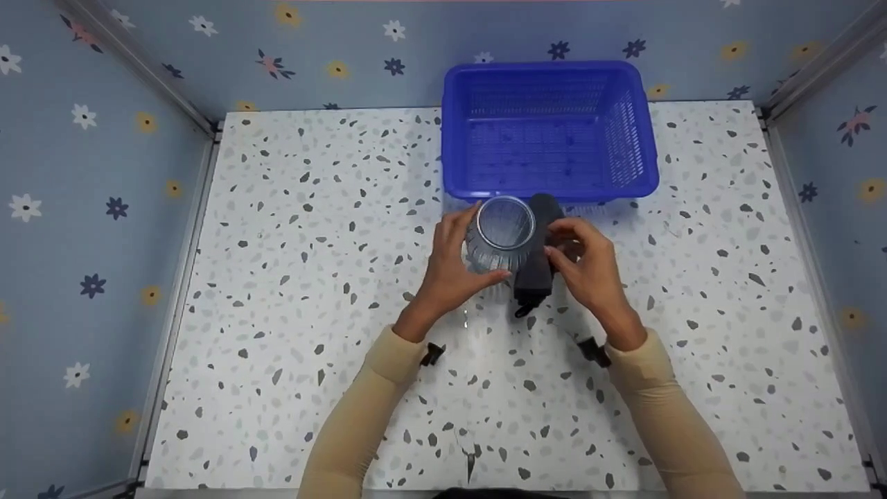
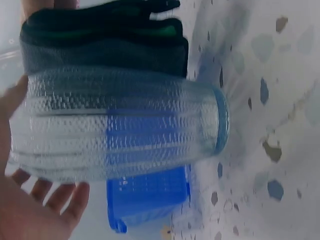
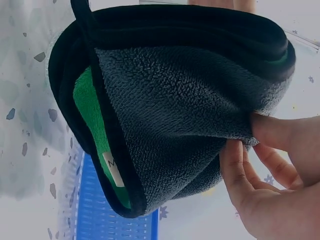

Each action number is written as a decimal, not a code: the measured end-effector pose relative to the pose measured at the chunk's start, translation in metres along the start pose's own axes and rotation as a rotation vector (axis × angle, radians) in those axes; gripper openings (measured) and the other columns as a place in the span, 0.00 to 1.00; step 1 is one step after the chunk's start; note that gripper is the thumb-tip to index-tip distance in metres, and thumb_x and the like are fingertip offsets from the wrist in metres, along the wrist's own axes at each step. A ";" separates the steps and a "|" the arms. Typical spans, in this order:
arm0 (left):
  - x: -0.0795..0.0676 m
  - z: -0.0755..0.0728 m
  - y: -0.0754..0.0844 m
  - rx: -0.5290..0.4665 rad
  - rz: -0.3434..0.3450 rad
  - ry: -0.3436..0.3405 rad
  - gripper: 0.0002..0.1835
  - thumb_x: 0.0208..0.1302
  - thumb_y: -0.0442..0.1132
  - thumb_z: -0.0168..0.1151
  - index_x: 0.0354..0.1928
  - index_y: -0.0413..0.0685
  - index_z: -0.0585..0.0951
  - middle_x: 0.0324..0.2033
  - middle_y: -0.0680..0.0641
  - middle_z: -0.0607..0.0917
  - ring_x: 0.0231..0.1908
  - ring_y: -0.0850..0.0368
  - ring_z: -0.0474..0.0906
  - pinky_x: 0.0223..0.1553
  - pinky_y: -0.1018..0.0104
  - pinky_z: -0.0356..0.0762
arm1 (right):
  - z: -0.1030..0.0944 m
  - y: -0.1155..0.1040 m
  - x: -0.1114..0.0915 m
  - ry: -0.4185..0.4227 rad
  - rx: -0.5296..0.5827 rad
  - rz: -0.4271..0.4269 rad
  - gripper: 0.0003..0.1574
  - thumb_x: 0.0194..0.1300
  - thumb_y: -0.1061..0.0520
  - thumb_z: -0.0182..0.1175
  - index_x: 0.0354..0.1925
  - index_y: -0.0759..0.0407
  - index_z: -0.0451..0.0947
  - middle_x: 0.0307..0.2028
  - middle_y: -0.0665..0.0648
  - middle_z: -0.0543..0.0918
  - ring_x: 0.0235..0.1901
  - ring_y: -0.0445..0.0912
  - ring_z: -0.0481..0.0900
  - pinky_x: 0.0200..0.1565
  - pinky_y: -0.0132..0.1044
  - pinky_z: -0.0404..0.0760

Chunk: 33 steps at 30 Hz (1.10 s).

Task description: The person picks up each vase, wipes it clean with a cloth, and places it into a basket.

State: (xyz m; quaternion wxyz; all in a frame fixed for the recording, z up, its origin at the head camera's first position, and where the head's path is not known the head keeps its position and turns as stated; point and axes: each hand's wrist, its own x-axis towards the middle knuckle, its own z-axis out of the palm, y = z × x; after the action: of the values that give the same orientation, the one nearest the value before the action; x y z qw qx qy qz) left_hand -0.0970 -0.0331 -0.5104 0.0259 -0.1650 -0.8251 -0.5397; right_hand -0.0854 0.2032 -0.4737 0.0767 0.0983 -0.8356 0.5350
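A ribbed clear glass vase (image 1: 500, 235) stands upright in front of the basket. My left hand (image 1: 454, 260) grips it from the left, thumb at the near side and fingers round the far side. Beside the vase, touching or nearly so, is a folded dark grey cloth (image 3: 170, 105) with black edging, a green inner face, a hanging loop and a small white label (image 3: 113, 169). My right hand (image 1: 585, 260) pinches a fold of this cloth between thumb and fingers. In the left wrist view the vase (image 2: 120, 125) stands between my hand and the cloth (image 2: 105, 50).
A blue plastic basket (image 1: 454, 132) with perforated sides stands right behind the vase and cloth, near the back wall (image 1: 346, 41). Flower-patterned panels enclose the speckled table (image 1: 312, 208) at the back, left and right.
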 end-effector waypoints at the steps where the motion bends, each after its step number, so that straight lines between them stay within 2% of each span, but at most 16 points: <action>1: 0.001 -0.003 -0.001 -0.008 0.004 -0.028 0.57 0.55 0.50 0.84 0.82 0.46 0.61 0.67 0.42 0.68 0.68 0.47 0.64 0.67 0.48 0.70 | 0.000 0.000 0.000 0.005 0.010 0.001 0.17 0.65 0.77 0.66 0.52 0.74 0.80 0.45 0.67 0.85 0.45 0.50 0.85 0.41 0.26 0.81; 5: 0.005 -0.012 -0.005 -0.068 0.027 -0.085 0.52 0.60 0.46 0.80 0.82 0.44 0.62 0.68 0.39 0.66 0.66 0.44 0.64 0.63 0.41 0.71 | 0.001 0.000 0.001 0.019 0.022 0.006 0.17 0.64 0.79 0.66 0.51 0.74 0.80 0.44 0.66 0.86 0.44 0.45 0.84 0.41 0.25 0.81; 7: 0.006 -0.014 -0.006 -0.082 0.036 -0.080 0.49 0.61 0.45 0.80 0.80 0.44 0.65 0.70 0.39 0.66 0.67 0.44 0.65 0.60 0.39 0.72 | 0.002 0.000 0.001 0.020 0.015 0.006 0.17 0.64 0.78 0.66 0.51 0.74 0.81 0.44 0.66 0.86 0.44 0.45 0.84 0.41 0.25 0.81; 10: 0.004 -0.013 -0.006 -0.088 0.025 -0.060 0.49 0.59 0.46 0.82 0.79 0.45 0.67 0.74 0.41 0.66 0.72 0.46 0.63 0.63 0.40 0.73 | 0.002 -0.002 0.000 0.015 -0.006 0.002 0.16 0.65 0.77 0.67 0.51 0.73 0.81 0.45 0.66 0.86 0.43 0.50 0.85 0.41 0.25 0.81; 13: 0.001 -0.010 -0.004 -0.099 -0.007 -0.032 0.50 0.58 0.45 0.83 0.79 0.46 0.67 0.77 0.45 0.67 0.76 0.48 0.62 0.68 0.43 0.71 | 0.001 -0.004 -0.001 0.006 -0.016 -0.005 0.16 0.66 0.75 0.67 0.52 0.73 0.81 0.44 0.65 0.86 0.40 0.52 0.86 0.39 0.26 0.80; 16: -0.002 -0.005 -0.001 -0.091 -0.031 0.007 0.51 0.56 0.46 0.84 0.79 0.47 0.67 0.76 0.47 0.70 0.74 0.50 0.66 0.69 0.46 0.71 | 0.001 -0.007 -0.002 -0.001 -0.011 -0.010 0.16 0.66 0.75 0.67 0.52 0.72 0.81 0.43 0.64 0.85 0.37 0.49 0.86 0.37 0.26 0.80; 21: -0.005 0.005 0.004 -0.039 -0.024 0.110 0.52 0.50 0.47 0.87 0.73 0.42 0.68 0.70 0.43 0.73 0.71 0.50 0.71 0.69 0.53 0.72 | 0.002 -0.011 -0.004 -0.004 0.025 -0.027 0.17 0.64 0.76 0.68 0.51 0.73 0.81 0.43 0.64 0.84 0.36 0.44 0.84 0.37 0.27 0.82; 23: -0.006 0.007 0.004 -0.018 -0.006 0.130 0.51 0.49 0.49 0.88 0.70 0.39 0.68 0.69 0.41 0.73 0.70 0.47 0.71 0.70 0.53 0.72 | 0.003 -0.012 -0.003 -0.001 0.033 -0.032 0.17 0.65 0.76 0.68 0.52 0.73 0.81 0.43 0.64 0.84 0.36 0.44 0.84 0.37 0.27 0.82; 26: -0.006 0.004 0.002 -0.028 0.028 0.094 0.48 0.54 0.49 0.85 0.69 0.37 0.66 0.69 0.38 0.70 0.71 0.45 0.70 0.70 0.52 0.72 | 0.003 -0.011 -0.004 0.005 0.027 -0.036 0.16 0.65 0.75 0.68 0.51 0.72 0.82 0.42 0.63 0.83 0.36 0.44 0.84 0.36 0.27 0.81; 30: -0.005 -0.006 -0.003 -0.163 0.047 0.000 0.40 0.62 0.40 0.78 0.68 0.37 0.65 0.75 0.38 0.65 0.74 0.44 0.66 0.73 0.50 0.68 | 0.004 -0.009 -0.004 0.010 0.020 -0.035 0.16 0.65 0.74 0.69 0.51 0.72 0.82 0.42 0.63 0.84 0.36 0.44 0.84 0.35 0.26 0.80; 33: -0.003 -0.012 -0.005 -0.231 0.043 -0.041 0.37 0.64 0.36 0.76 0.68 0.37 0.65 0.78 0.39 0.65 0.75 0.45 0.66 0.73 0.50 0.68 | 0.004 -0.010 -0.004 0.018 0.020 -0.031 0.16 0.65 0.75 0.69 0.51 0.72 0.82 0.42 0.64 0.84 0.36 0.44 0.84 0.36 0.26 0.80</action>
State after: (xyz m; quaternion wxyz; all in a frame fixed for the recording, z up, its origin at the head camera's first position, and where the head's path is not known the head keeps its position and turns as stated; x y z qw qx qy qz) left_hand -0.0973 -0.0464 -0.5108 0.0012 -0.1957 -0.7539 -0.6271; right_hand -0.0792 0.1960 -0.4677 0.0916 0.1073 -0.8280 0.5427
